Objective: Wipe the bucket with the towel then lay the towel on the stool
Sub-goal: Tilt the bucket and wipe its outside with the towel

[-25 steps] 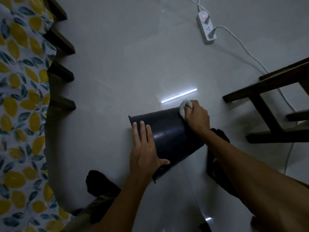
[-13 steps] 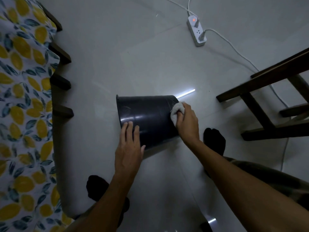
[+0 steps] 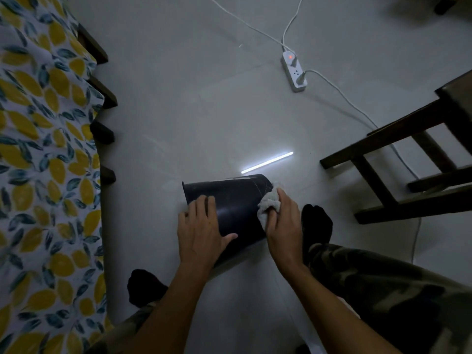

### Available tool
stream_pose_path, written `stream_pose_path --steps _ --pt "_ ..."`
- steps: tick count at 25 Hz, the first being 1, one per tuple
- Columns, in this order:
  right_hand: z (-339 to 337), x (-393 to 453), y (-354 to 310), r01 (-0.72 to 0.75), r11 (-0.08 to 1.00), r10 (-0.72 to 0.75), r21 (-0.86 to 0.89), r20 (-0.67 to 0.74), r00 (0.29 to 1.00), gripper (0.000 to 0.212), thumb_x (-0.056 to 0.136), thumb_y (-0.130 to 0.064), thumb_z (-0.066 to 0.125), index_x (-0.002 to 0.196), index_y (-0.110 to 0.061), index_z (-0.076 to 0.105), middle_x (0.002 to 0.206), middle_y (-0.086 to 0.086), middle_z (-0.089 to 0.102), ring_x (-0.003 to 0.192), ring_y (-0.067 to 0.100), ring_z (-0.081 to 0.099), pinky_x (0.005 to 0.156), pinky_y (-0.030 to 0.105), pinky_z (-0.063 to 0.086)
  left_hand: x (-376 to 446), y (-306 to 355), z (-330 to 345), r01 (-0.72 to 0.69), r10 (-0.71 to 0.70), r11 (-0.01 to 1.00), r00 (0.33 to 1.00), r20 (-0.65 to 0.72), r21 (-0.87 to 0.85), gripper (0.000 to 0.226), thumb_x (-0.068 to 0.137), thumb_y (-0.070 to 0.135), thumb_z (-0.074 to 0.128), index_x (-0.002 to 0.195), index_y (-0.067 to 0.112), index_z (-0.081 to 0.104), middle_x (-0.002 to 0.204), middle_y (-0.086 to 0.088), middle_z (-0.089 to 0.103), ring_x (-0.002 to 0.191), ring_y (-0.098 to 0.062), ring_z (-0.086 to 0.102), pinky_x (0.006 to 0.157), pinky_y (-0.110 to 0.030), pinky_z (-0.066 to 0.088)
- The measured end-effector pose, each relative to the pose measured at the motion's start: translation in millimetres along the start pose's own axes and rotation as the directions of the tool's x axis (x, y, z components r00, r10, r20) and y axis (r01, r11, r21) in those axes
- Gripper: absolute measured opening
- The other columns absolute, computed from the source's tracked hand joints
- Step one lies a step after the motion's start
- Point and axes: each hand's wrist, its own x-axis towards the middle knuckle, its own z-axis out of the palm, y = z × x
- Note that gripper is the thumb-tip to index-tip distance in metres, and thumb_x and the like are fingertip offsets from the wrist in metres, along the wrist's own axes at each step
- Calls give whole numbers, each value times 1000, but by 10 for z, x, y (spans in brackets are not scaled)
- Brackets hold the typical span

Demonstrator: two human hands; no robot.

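The right hand's fingers were curled around a bunched white towel, pressing it against the side wall of the dark bucket near its far end, while the right hand itself sat just beside the wall. The left hand lay flat on the bucket's near side, fingers spread and thumb out, gripping nothing but steadying it. The bucket lay tipped on its side on the pale floor, between the person's two dark-socked feet. By that look the wiping step was in hand and the laying-down step not yet begun; the next move probably called for drawing the towel along the curved wall, with the left hand turning the bucket to bring up unwiped surface. The wooden stool stood well apart to the right, its seat mostly out of frame. Open floor lay ahead; a power strip and its cable ran beyond, and a patterned bedspread bounded the left.
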Motion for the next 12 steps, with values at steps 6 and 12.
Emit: stream_pose_path --steps 6,12 --pt "-8 -138 79 47 998 -47 -40 -5 999 51 106 -16 50 156 -17 40 149 9 51 135 24 51 114 42 46 -30 -44 101 5 -3 999 998 58 -34 125 62 90 60 153 7 35 160 -17 34 144 -32 37 110 -48 37" --pt "-23 -138 -5 183 979 -175 -90 90 980 50 106 -21 50 154 -16 40 148 11 51 134 24 50 108 36 47 -89 -44 194 26 -21 999 993 120 -45 128 60 91 60 154 9 35 148 -14 48 133 -30 47 110 -47 37"
